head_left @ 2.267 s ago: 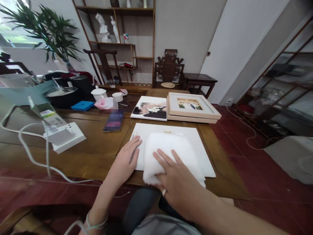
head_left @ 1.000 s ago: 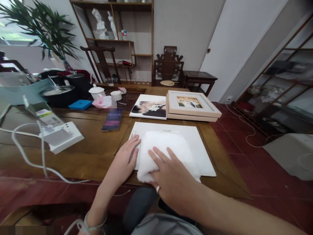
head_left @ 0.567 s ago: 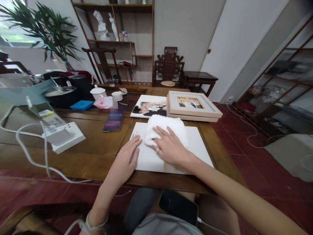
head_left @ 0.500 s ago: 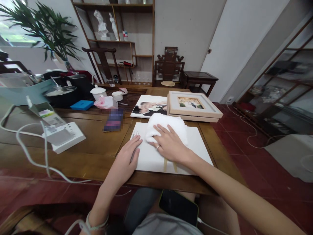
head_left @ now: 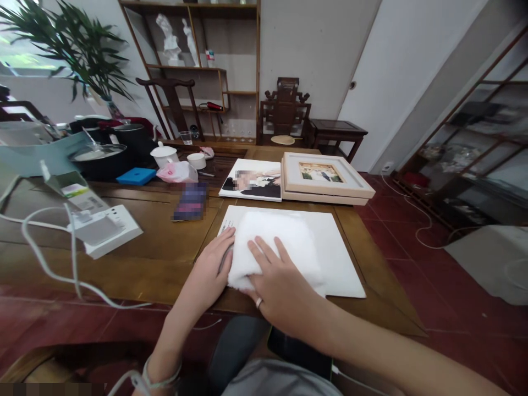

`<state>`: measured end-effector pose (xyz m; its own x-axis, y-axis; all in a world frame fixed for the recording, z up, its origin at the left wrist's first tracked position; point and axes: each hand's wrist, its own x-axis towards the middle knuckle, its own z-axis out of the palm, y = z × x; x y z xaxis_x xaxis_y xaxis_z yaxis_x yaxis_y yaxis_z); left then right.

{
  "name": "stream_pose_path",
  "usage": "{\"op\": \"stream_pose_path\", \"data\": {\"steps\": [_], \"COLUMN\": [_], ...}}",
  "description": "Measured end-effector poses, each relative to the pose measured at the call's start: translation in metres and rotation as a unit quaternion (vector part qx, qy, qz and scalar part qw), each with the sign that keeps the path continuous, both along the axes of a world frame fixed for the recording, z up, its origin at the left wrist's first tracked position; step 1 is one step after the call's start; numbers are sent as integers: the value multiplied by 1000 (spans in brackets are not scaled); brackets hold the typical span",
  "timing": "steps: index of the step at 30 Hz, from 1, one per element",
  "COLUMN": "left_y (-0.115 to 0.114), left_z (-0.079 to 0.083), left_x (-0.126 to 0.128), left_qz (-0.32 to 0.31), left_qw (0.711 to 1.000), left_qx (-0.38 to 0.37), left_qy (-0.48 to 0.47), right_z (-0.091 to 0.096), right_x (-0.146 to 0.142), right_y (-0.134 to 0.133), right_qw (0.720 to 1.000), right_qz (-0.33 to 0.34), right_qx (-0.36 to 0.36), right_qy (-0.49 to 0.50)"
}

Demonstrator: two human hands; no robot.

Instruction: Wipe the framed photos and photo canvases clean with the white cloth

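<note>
A folded white towel [head_left: 274, 239] lies on a flat white panel [head_left: 344, 264] at the table's near edge. My right hand [head_left: 274, 280] grips the towel, its fingers spread over the top and the thumb at the left fold, pressing it against the panel's near part. A ring is on one finger. My left hand [head_left: 214, 264] rests open and flat at the panel's left edge, fingertips beside the towel. The towel and my right hand hide the strips on the panel.
Behind the panel lie a photo print [head_left: 256, 181] and stacked pale wooden frames [head_left: 350, 190]. To the left are a blurred dark item [head_left: 190, 202], an opened white box [head_left: 115, 231], a white cable [head_left: 74, 264], a blue box [head_left: 136, 176] and a lidded pot [head_left: 99, 159]. A phone [head_left: 297, 352] lies on my lap.
My right hand has drawn the towel toward me, from the panel's far part to its near edge. The tan strips are now covered. My left hand stays at the panel's left edge.
</note>
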<state>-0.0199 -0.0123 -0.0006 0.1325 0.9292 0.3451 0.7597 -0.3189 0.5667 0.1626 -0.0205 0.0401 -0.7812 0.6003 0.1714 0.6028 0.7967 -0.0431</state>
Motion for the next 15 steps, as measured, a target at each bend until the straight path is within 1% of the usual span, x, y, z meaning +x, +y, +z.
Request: {"op": "stream_pose_path", "data": {"steps": [3, 6, 10, 15], "left_y": [1, 1, 0, -1], "left_z": [1, 2, 1, 0], "left_x": [0, 0, 0, 2], "left_qz": [-4, -9, -1, 7], "left_qw": [1000, 1000, 1000, 1000], "left_qx": [-1, 1, -3, 5], "left_qy": [-1, -4, 3, 5], "right_z": [3, 4, 1, 2], "right_x": [2, 5, 6, 2], "right_y": [-8, -5, 11, 40], "right_qw": [1000, 1000, 1000, 998], "right_qz": [20, 24, -3, -47], "right_qx": [-4, -9, -11, -36], "right_qy": [-11, 7, 28, -7]}}
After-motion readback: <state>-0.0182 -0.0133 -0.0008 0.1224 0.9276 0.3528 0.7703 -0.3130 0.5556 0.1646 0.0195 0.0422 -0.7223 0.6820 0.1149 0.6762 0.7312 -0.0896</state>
